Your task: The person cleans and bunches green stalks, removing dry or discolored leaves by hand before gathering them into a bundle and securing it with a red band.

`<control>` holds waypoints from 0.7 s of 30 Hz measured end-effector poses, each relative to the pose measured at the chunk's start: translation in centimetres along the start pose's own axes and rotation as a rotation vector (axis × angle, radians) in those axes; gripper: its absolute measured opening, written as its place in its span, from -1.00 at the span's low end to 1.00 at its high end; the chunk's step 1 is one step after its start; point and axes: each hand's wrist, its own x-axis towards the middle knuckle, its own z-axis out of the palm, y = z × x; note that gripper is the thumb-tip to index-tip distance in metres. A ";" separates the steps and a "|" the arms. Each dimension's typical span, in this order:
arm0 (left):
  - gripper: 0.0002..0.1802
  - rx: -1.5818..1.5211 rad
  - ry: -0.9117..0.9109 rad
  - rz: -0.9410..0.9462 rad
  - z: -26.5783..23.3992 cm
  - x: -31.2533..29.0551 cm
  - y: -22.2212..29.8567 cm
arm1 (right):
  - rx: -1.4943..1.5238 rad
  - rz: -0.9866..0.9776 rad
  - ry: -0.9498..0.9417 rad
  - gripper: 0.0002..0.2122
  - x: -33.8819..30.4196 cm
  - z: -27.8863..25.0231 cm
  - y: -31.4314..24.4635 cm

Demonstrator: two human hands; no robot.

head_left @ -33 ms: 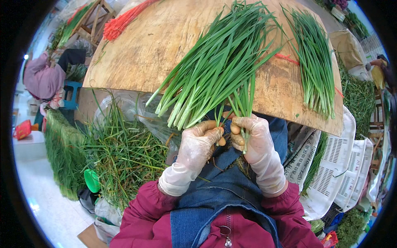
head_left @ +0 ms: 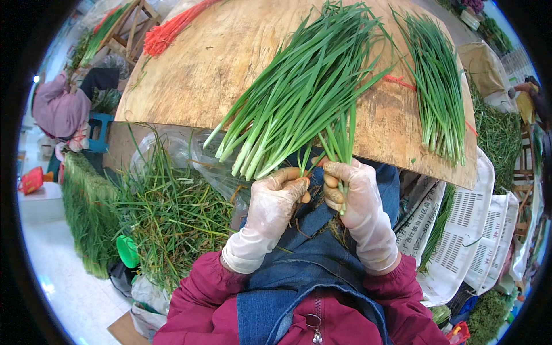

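Observation:
Both my hands wear thin whitish gloves and meet over my lap at the board's near edge. My left hand [head_left: 265,202] pinches the base of a few thin garlic chives [head_left: 304,160] between thumb and fingers. My right hand [head_left: 357,187] is closed around a small bunch of garlic chives [head_left: 341,140], their pale ends poking out below its fingers. Brownish scraps hang between the hands. Just beyond them, a large loose pile of garlic chives [head_left: 305,92] lies on the wooden board [head_left: 195,86], pale ends toward me.
A tidy bundle of chives [head_left: 437,86] lies at the board's right, with red ties [head_left: 178,29] at the far left. A heap of untrimmed greens [head_left: 172,213] is at my left. Printed white sacks [head_left: 454,247] stand at my right. A person [head_left: 60,106] sits far left.
My right fingers have shifted slightly on their bunch, and the pale ends below them sit a little differently. My left hand keeps its pinch.

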 end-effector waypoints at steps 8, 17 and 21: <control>-0.76 0.576 0.129 0.741 0.7 -1.1 -1.6 | -0.296 -0.246 0.206 -0.85 -0.6 2.8 0.6; -0.75 -0.148 -0.275 -0.196 0.2 0.6 -0.4 | -0.190 -0.109 0.185 -0.90 -1.0 0.5 0.1; -0.79 -0.169 -0.267 -0.198 0.5 1.0 -0.7 | -0.212 -0.144 0.211 -0.88 -1.2 0.9 0.0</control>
